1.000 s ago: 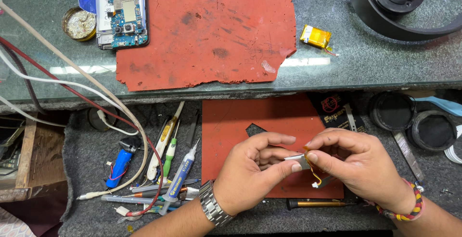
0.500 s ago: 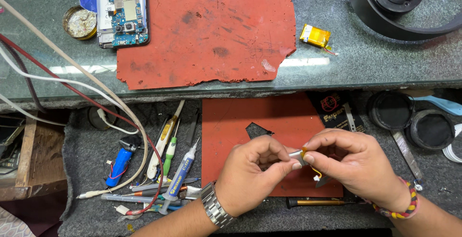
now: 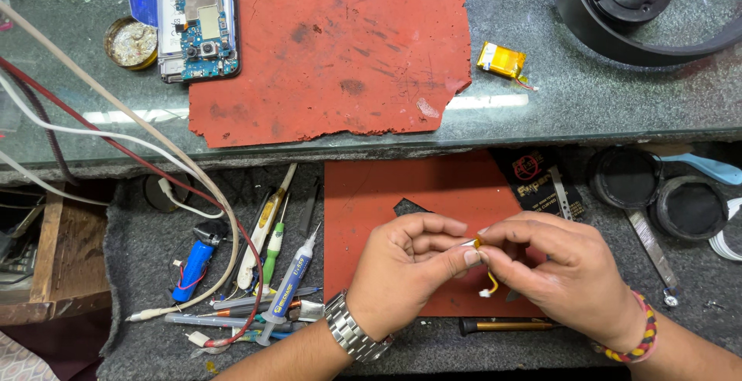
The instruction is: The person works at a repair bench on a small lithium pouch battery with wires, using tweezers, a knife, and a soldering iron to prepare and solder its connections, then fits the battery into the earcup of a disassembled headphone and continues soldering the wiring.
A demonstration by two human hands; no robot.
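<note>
left hand: your fingers are pinched together at the tips on a small part, meeting your other hand just above the lower mat; a metal watch sits on this wrist.
right hand: your thumb and fingers are closed on the same small part from the other side; a beaded band circles this wrist.
small part: tiny, pale with a yellow bit, held between both sets of fingertips; a short yellow wire hangs from it, ending in a white tip.
lower mat: red, lying under your hands on the grey lower shelf.
tools: a blue syringe tube, a green screwdriver and a blue lighter lie left of your hands, tangled with cables.
upper mat: torn, red, on the glass top.
phone: back off, board showing, at the mat's left edge, beside a small round tin.
yellow battery: on the glass, right of the upper mat, well apart from your hands.
headphones: black, at the top right corner.
</note>
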